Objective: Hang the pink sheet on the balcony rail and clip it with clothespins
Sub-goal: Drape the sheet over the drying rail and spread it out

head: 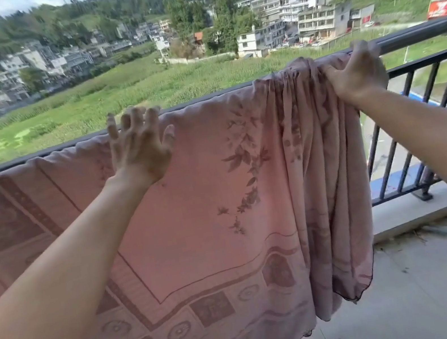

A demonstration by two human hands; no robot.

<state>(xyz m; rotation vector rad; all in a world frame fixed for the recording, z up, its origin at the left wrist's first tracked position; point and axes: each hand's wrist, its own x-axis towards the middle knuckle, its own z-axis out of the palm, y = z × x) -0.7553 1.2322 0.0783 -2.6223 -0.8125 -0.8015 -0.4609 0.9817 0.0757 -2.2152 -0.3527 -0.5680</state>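
Note:
The pink sheet (206,196), printed with flowers and a patterned border, hangs draped over the dark balcony rail (416,35) from the left edge to right of centre. Its right end is bunched into folds. My right hand (357,71) rests on top of the rail, closed on that bunched edge of the sheet. My left hand (138,142) hovers with fingers spread just in front of the sheet's top fold at the rail, holding nothing. No clothespins are visible.
Black vertical railing bars (407,136) continue to the right of the sheet above a low concrete curb (415,213). The grey balcony floor (418,299) lies at lower right with small debris. Beyond the rail are green fields and buildings.

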